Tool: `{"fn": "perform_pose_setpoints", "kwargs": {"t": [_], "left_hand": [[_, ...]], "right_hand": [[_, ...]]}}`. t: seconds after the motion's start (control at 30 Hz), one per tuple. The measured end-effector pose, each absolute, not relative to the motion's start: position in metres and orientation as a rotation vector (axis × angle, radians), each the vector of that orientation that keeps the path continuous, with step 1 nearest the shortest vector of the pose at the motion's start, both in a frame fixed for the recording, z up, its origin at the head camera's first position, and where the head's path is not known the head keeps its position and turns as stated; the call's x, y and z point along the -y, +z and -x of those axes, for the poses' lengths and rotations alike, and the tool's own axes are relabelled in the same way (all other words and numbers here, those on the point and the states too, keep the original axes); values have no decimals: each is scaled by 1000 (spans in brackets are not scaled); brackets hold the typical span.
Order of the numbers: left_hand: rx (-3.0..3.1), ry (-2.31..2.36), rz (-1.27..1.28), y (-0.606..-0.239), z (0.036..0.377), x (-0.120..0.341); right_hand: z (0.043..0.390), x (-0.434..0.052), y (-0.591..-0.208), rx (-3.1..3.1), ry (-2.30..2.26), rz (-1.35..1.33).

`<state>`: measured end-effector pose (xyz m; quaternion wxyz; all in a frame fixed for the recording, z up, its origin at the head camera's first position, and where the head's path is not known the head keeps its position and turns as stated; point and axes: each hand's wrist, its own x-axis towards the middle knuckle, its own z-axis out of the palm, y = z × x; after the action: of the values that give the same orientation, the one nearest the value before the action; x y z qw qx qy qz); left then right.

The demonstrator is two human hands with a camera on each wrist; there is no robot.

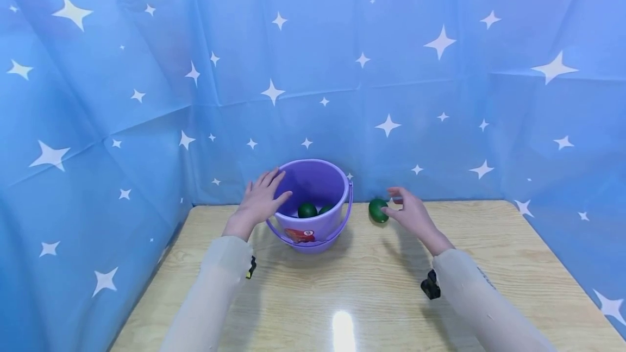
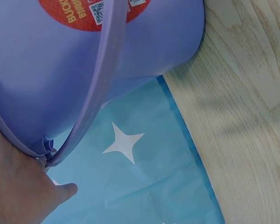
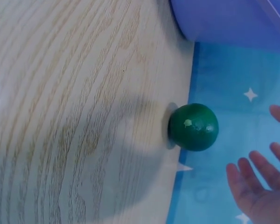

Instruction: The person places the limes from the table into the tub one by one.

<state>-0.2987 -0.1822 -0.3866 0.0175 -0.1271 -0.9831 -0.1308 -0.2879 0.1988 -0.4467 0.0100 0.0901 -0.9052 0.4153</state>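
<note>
A purple bucket [image 1: 313, 231] stands upright at the back of the table, its handle [image 2: 97, 84] hanging down in front. Inside it lie a dark green fruit [image 1: 307, 210] and another green fruit [image 1: 325, 208], partly hidden by the wall. My left hand [image 1: 259, 200], fingers spread, is at the bucket's left rim; whether it touches the rim I cannot tell. Right of the bucket, a smooth round green fruit [image 3: 194, 127] with a pale stem spot rests near the table's back edge. My right hand [image 1: 411, 213] hovers beside it, thumb and fingers apart, with a gap showing in the right wrist view.
The pale wooden table [image 1: 391, 297] reaches back to a blue curtain [image 1: 323, 69] with white stars, which also hangs along both sides. A red label [image 2: 88, 14] is stuck on the bucket. Light glares off the table's front middle.
</note>
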Motion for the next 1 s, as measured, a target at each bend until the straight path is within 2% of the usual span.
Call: {"fn": "perform_pose_setpoints", "kwargs": {"t": [1.0], "left_hand": [[3052,-399,375,-387,298,181]], "right_hand": [[306,-203,-457,2824,1325,-258]]}}
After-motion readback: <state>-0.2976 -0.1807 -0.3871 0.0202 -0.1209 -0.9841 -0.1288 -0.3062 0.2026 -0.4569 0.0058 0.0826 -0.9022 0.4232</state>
